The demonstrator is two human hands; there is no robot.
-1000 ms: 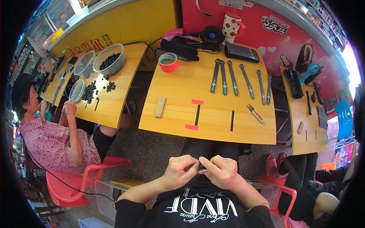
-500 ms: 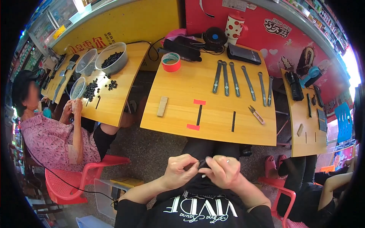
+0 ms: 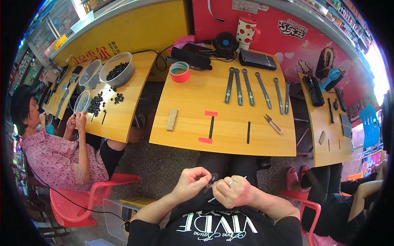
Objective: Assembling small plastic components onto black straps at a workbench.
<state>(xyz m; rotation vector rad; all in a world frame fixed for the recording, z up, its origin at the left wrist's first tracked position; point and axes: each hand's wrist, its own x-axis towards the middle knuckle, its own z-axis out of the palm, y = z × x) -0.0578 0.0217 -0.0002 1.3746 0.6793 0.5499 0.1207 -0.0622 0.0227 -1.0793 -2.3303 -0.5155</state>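
Observation:
Over my lap, my left hand [image 3: 191, 184] is closed, pinching a small dark grey piece with a rounded end [image 3: 214, 177]. It resembles the tips of the straps on the table, but most of it is hidden. My right hand [image 3: 232, 191], wearing a ring, is closed beside it around a thin white stick [image 3: 211, 201], whose ends poke out on both sides of the fist. Ahead on the wooden table [image 3: 184, 98] lie several dark grey straps [image 3: 248, 87] with ring-shaped ends. Thread snips [image 3: 273, 124] rest to their right.
A wooden block [image 3: 172, 119], red tape marks [image 3: 211, 113] and black strips [image 3: 248, 132] are on the table's near half. Farther back are a red tape roll [image 3: 179, 72], a fan [image 3: 225, 44] and a dotted cup [image 3: 246, 33]. A person [image 3: 57, 151] sits at the left table.
My right hand has turned and closed into a fist, showing its ring and more of the white stick. The rounded dark end now shows between my hands. The view has shifted slightly.

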